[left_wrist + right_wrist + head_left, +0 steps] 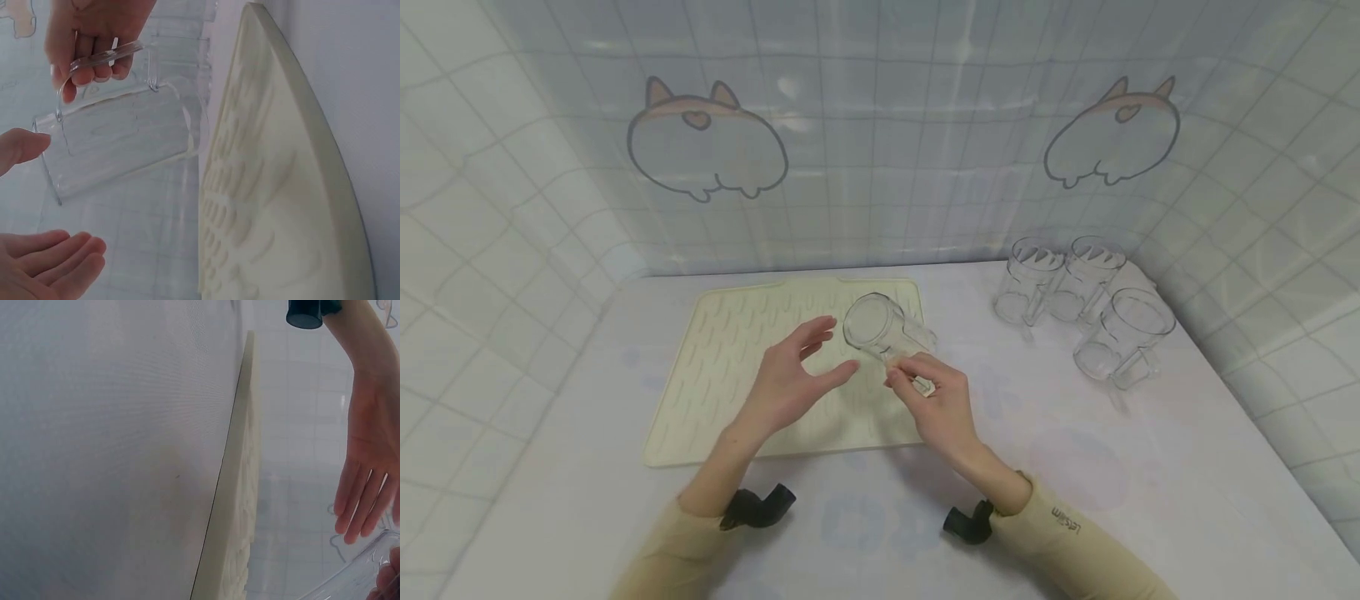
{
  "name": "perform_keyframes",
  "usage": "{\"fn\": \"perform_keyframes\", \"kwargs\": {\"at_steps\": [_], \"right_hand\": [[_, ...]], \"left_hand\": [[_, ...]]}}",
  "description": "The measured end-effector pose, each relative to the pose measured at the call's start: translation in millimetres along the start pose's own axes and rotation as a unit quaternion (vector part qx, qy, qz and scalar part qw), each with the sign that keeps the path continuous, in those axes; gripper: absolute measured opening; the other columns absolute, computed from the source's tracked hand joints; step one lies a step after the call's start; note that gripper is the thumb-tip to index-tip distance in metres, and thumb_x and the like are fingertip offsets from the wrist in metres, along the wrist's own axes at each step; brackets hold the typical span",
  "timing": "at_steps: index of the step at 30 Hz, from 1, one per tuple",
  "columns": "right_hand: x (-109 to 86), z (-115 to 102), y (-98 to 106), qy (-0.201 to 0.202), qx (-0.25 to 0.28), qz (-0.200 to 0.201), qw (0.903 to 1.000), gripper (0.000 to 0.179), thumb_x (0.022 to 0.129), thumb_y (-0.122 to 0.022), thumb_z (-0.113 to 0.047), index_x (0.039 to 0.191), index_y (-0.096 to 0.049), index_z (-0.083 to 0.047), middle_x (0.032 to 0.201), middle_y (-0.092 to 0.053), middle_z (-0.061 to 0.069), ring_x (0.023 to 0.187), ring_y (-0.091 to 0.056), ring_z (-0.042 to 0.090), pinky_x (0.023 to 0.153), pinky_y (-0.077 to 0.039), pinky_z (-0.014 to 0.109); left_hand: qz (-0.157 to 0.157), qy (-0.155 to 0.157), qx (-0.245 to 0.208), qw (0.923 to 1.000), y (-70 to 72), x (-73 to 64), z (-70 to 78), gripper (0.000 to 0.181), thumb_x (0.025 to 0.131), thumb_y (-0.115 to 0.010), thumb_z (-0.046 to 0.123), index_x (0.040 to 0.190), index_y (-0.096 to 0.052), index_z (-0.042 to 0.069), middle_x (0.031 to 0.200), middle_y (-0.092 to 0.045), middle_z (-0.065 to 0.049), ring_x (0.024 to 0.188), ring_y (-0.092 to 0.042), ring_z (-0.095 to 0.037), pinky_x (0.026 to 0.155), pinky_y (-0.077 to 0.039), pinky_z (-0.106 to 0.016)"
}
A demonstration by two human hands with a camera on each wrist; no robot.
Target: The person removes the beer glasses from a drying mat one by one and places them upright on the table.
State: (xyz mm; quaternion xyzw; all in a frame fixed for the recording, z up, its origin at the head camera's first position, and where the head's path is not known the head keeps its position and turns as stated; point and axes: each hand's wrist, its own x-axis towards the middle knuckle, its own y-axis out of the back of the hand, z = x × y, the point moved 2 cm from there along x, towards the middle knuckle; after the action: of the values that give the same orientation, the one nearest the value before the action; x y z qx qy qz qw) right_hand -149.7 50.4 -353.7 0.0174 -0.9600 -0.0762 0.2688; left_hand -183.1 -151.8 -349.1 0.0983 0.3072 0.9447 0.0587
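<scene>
A clear glass mug [880, 323] is held tilted above the right part of a cream ribbed mat [722, 400]. My right hand [936, 402] grips its handle, with the fingers curled around it in the left wrist view. The mug [125, 140] lies nearly sideways there, raised off the mat. My left hand [786, 379] is just left of the mug, thumb and fingers spread apart and holding nothing. In the left wrist view its thumb overlaps the mug's rim; whether they touch I cannot tell. Only a corner of the mug [356, 575] shows in the right wrist view.
Three more clear glass mugs stand at the right of the white table [1060, 517]: two at the back, a left one [1026, 287] and a right one [1082, 279], plus a nearer one [1123, 333]. A tiled-pattern backdrop [895, 167] rises behind and at both sides.
</scene>
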Motion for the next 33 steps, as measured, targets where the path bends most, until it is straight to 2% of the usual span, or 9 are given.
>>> {"fn": "perform_keyframes", "kwargs": {"at_steps": [7,11,15,19,27,33], "right_hand": [[-2.6,25,-2,0.004,0.000,-0.005,1.0000,0.008,0.087,-0.065,-0.007,0.084,-0.072,-0.012,0.074,-0.066,0.000,0.069,-0.058,0.012,0.067,-0.049,0.024],[-3.3,30,-3,0.006,0.003,-0.009,0.9999,0.008,0.089,-0.065,-0.014,0.085,-0.072,-0.015,0.075,-0.065,-0.004,0.070,-0.058,0.012,0.067,-0.049,0.025],[-4.5,31,-4,0.011,-0.004,-0.013,0.9999,0.008,0.089,-0.065,-0.015,0.086,-0.072,-0.015,0.075,-0.065,-0.005,0.070,-0.058,0.012,0.066,-0.049,0.025],[-5.5,27,-4,0.016,-0.013,-0.015,0.9997,0.008,0.088,-0.065,-0.009,0.087,-0.072,-0.012,0.075,-0.065,-0.002,0.070,-0.060,0.010,0.064,-0.050,0.023],[-4.2,-3,-5,0.039,-0.016,-0.018,0.9990,0.010,0.083,-0.065,0.005,0.087,-0.071,-0.002,0.073,-0.066,0.011,0.069,-0.062,0.018,0.064,-0.051,0.023],[-7.0,18,-8,0.042,-0.016,-0.029,0.9986,0.008,0.086,-0.066,-0.004,0.088,-0.072,-0.009,0.076,-0.067,0.002,0.072,-0.062,0.011,0.066,-0.052,0.024]], "left_hand": [[0.009,0.015,-0.003,0.9998,-7.8,7.9,8.4,0.077,0.075,-0.072,0.054,0.137,-0.046,0.018,0.136,-0.051,0.003,0.121,-0.053,-0.019,0.096,-0.048,-0.037],[0.009,0.024,-0.011,0.9996,-10.8,9.8,10.1,0.079,0.074,-0.072,0.054,0.138,-0.044,0.018,0.137,-0.050,0.003,0.120,-0.054,-0.021,0.091,-0.051,-0.037],[0.014,0.023,-0.023,0.9994,-13.7,10.4,11.8,0.080,0.073,-0.073,0.053,0.138,-0.044,0.017,0.135,-0.051,0.002,0.117,-0.055,-0.020,0.091,-0.051,-0.035],[0.024,0.009,-0.033,0.9991,-16.2,9.5,14.4,0.080,0.073,-0.074,0.053,0.138,-0.044,0.016,0.134,-0.051,0.002,0.116,-0.055,-0.019,0.090,-0.051,-0.033],[0.042,-0.007,-0.042,0.9982,-19.4,8.9,15.2,0.081,0.073,-0.074,0.051,0.138,-0.045,0.011,0.136,-0.050,0.000,0.118,-0.052,-0.017,0.092,-0.051,-0.034],[0.047,0.000,-0.031,0.9984,-19.6,7.5,13.0,0.081,0.073,-0.072,0.055,0.138,-0.044,0.014,0.136,-0.050,0.002,0.117,-0.052,-0.016,0.091,-0.051,-0.034]]}}
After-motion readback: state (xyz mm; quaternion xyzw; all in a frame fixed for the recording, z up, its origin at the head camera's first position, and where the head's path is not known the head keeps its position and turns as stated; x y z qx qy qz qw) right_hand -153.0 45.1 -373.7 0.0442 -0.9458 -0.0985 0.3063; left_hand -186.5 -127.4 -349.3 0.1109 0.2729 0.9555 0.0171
